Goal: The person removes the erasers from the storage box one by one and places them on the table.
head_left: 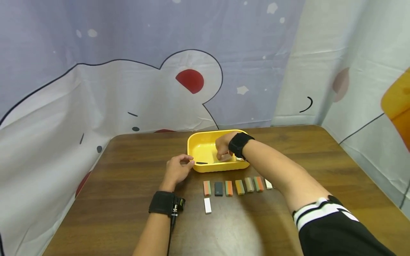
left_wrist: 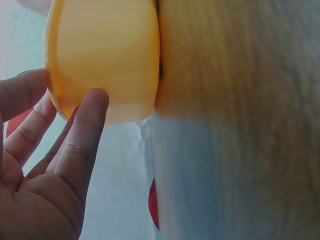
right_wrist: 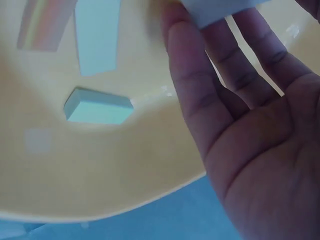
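A yellow tray stands mid-table. My right hand reaches down into it and pinches a pale block at its fingertips, just above the tray floor. In the right wrist view two more pale blocks and a striped one lie on the tray bottom. A dark block lies near the tray's front wall. My left hand rests at the tray's front left corner, its straight fingers touching the tray's outer wall and holding nothing.
A row of several small blocks, striped and dark, lies on the wooden table in front of the tray. One white block lies nearer me. Cloth backdrops close the table's back and sides.
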